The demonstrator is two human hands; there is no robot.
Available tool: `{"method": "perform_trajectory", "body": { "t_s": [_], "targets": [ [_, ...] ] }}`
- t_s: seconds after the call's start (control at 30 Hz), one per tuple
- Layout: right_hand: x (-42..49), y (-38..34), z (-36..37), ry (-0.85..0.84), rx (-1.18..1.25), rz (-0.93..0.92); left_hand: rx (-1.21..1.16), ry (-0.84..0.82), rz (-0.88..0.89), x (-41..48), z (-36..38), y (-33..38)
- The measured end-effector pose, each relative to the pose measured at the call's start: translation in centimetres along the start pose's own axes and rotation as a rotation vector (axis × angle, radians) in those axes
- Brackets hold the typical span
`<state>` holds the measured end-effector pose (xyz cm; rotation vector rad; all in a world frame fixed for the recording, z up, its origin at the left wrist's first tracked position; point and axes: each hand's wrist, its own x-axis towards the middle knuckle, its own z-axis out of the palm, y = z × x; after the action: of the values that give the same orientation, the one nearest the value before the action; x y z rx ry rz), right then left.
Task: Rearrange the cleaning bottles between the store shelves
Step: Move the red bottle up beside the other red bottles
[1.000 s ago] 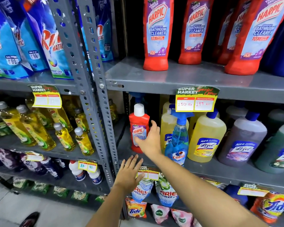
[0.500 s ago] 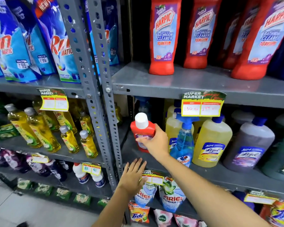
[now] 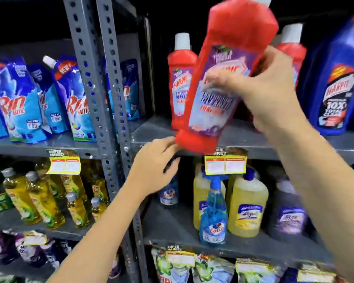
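- Gripping the red Harpic bottle (image 3: 223,84) round its labelled middle, the right hand (image 3: 260,94) is closed on it, fingers across the front label; the bottle hangs tilted, base down-left and cap end toward the top edge of the view, in front of the upper grey shelf (image 3: 243,137) and not resting on it.
- Left hand (image 3: 153,160): loosely open, fingers curled and holding nothing, just below that shelf's front lip, fingertips close to the bottle's base (contact cannot be judged through the blur).
- Landmark row: a standing red Harpic bottle (image 3: 179,82) on the upper grey shelf, just behind and left of the carried one; a blue Harpic bottle (image 3: 335,82) stands at the shelf's right.
- Risk 1: the tilted base could clip the shelf lip or the yellow price tag (image 3: 225,164) hanging from it, since it sits level with that edge.
- Risk 2: set down fast or off-vertical, the carried bottle may knock over the standing red one, which is tall and narrow-footed.
- Risk 3: a one-handed mid-body grip on a smooth bottle may slip.
- Change from a second ago: the bottle then stood on the shelf beneath, beside the blue spray bottle (image 3: 213,213), the right hand only reaching it; it is now lifted, and the left hand has risen from the lower shelf edge.
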<state>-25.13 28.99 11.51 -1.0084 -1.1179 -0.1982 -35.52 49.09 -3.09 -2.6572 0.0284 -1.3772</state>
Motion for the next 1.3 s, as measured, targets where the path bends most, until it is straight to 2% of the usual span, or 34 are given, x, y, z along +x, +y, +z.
{"method": "perform_trajectory", "body": {
  "t_s": [0.1, 0.17, 0.23, 0.43, 0.63, 0.77, 0.93, 1.03, 1.3],
  "targets": [
    [3.8, 1.0, -1.1, 0.032, -0.111, 0.017, 0.105, -0.098, 0.040, 2.4, 0.9, -0.1],
    [5.4, 2.9, -1.5, 0.051, -0.178, 0.075, 0.137, -0.222, 0.022, 3.3, 1.8, 0.1],
    [6.0, 5.3, -2.0, 0.052, -0.216, 0.163, 0.135, -0.271, -0.001, 3.6, 2.5, 0.0],
    [6.8, 9.1, -3.0, 0.097, -0.294, 0.284, 0.072, -0.225, -0.066, 3.5, 3.3, -0.4],
    [6.3, 10.5, -2.4, 0.045, -0.367, 0.284, 0.064, -0.203, -0.080, 3.4, 3.3, -0.3],
    [5.5, 11.2, -3.3, 0.014, -0.335, 0.386, 0.075, -0.181, -0.087, 3.3, 3.2, -0.1],
    [2.3, 12.3, -5.1, -0.118, -0.559, 0.467, 0.107, -0.158, -0.077, 3.4, 3.1, 0.1],
    [1.1, 13.0, -5.2, -0.197, -0.694, 0.430, 0.107, -0.136, -0.077, 3.3, 3.2, 0.1],
    [2.9, 14.9, -5.2, -0.210, -0.775, 0.447, 0.122, -0.115, -0.085, 3.2, 3.6, 0.0]
  ]
}}
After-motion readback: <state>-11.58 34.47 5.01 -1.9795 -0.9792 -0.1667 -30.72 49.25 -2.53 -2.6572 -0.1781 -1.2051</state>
